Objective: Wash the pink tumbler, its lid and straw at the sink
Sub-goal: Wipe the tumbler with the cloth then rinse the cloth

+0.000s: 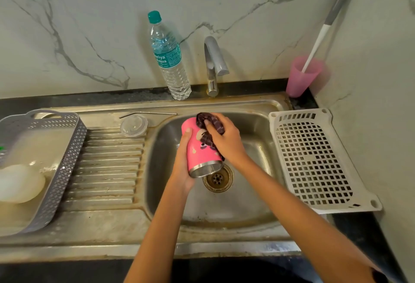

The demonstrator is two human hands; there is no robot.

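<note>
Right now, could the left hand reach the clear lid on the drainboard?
Likely not yet: the left hand grips the tumbler. The path itself looks free; the lid lies uncovered beside the basin.

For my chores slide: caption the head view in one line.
Left hand holds the pink tumbler over the sink; right hand holds a dark cloth against it.

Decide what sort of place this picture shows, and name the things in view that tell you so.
Most likely a home kitchen: a stainless steel sink with a ribbed drainboard, a tap at the marble-patterned wall, and a grey perforated basket on the drainboard.
</note>
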